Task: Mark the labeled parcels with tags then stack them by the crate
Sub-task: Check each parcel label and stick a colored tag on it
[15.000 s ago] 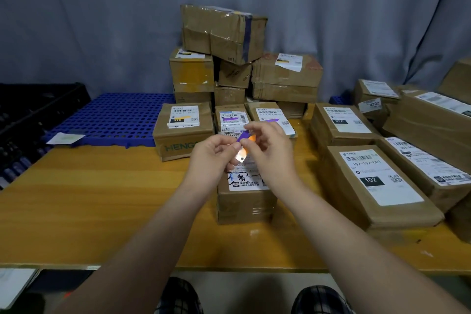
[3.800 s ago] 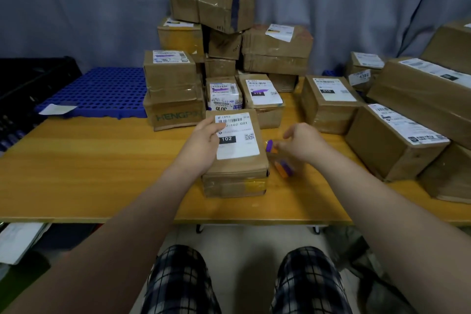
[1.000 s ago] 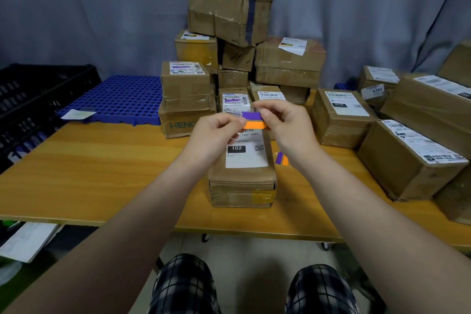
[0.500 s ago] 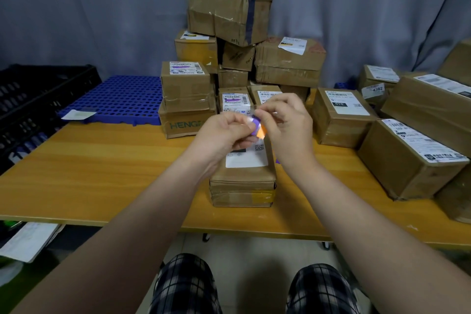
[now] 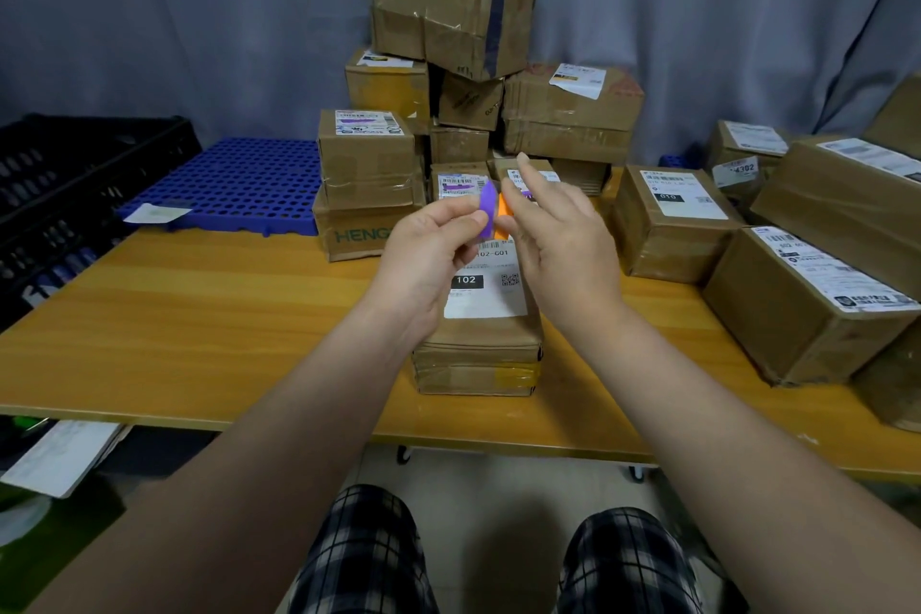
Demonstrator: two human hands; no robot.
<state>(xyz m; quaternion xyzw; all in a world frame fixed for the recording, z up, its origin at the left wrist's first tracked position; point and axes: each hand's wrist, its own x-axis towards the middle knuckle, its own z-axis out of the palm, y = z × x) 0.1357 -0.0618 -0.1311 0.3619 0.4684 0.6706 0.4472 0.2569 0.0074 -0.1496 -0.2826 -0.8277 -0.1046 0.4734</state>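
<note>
A brown parcel (image 5: pixel 478 354) with a white label reading 102 lies on the wooden table (image 5: pixel 199 324) in front of me. Above it, my left hand (image 5: pixel 428 254) pinches a purple tag strip (image 5: pixel 487 209) between thumb and fingers. My right hand (image 5: pixel 558 234) pinches the orange part (image 5: pixel 504 214) beside it, index finger raised. Behind stand two stacked parcels (image 5: pixel 369 160), the upper one bearing a purple tag on its label, and two small labelled parcels (image 5: pixel 458 180). A black crate (image 5: pixel 65 185) sits at the left.
A tall heap of brown boxes (image 5: pixel 448 15) rises at the back centre. More labelled parcels (image 5: pixel 668 219) crowd the table's right side. A blue perforated pallet (image 5: pixel 239 185) with a slip of paper lies back left. Papers lie on the floor at lower left.
The purple and orange strips, pressed together between my fingers half a second ago, now stand apart. My right index finger has lifted. Earlier, a parcel was stacked on the HENG box.
</note>
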